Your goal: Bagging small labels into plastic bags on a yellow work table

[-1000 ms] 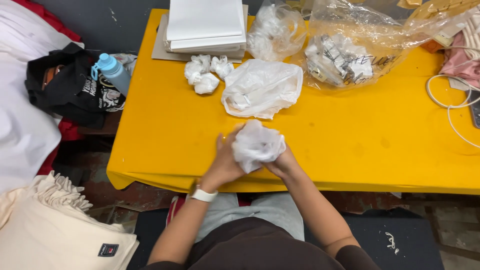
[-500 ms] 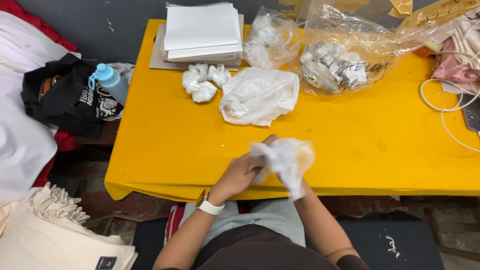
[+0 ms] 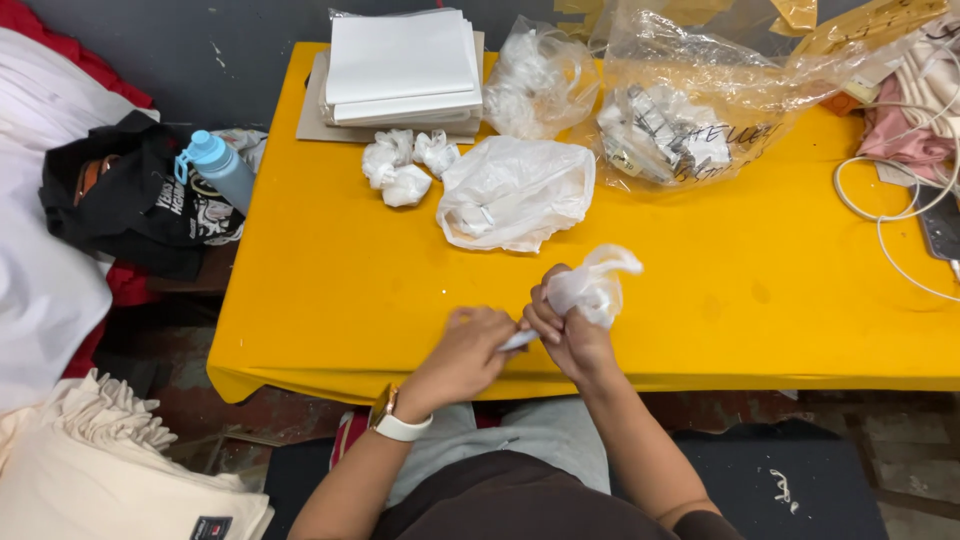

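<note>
Hands first: the right hand [image 3: 572,335] is clenched around a scrunched white plastic bag [image 3: 592,288], which sits above the near edge of the yellow table [image 3: 330,290], just right of centre. The left hand [image 3: 468,352] is pinched shut on the twisted tail of that same bag, pulling it out toward the left.

Looks to me like the bag is getting twisted or knotted into a tight little bundle, same as the two white crumpled bundles [image 3: 403,170] sitting further back on the left. If so, I'd say the trick is keeping the right-hand grip firm so the wad doesn't puff back open, and pulling the tail taut and straight before wrapping it. Thin plastic like this probably springs back and slips, so short, snug twists should beat one big loose one.

Also on the table: a loose white bag [image 3: 517,192] in the middle, a stack of flat white boxes [image 3: 402,68] at the far side, and a big clear bag of small packets [image 3: 680,125] far right. A blue bottle [image 3: 220,170] stands off the left edge.
</note>
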